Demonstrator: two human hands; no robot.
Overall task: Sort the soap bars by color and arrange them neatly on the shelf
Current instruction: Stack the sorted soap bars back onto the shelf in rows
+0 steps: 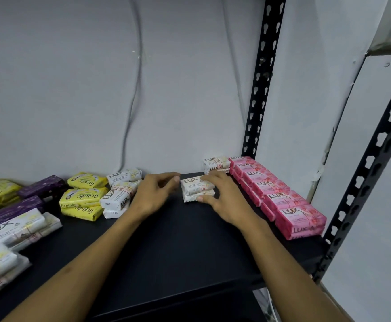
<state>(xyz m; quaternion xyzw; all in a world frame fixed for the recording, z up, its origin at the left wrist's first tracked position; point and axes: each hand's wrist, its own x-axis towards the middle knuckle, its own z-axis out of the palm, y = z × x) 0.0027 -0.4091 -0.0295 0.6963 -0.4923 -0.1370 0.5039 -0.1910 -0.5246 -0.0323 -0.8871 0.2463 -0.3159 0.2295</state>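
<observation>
Black shelf (178, 240): a small stack of two white soap bars (195, 188) is set mid-shelf and gripped by the right hand (222, 196), fingers curled over its top, thumb at its front edge. The left hand (154, 194) is held just beside the stack, fingers loosely curled, nothing held. A second white stack (215, 165) is placed behind. Pink bars (280, 196) are lined along the right edge. Yellow bars (83, 197), purple bars (39, 190) and more white bars (120, 194) are grouped at left.
</observation>
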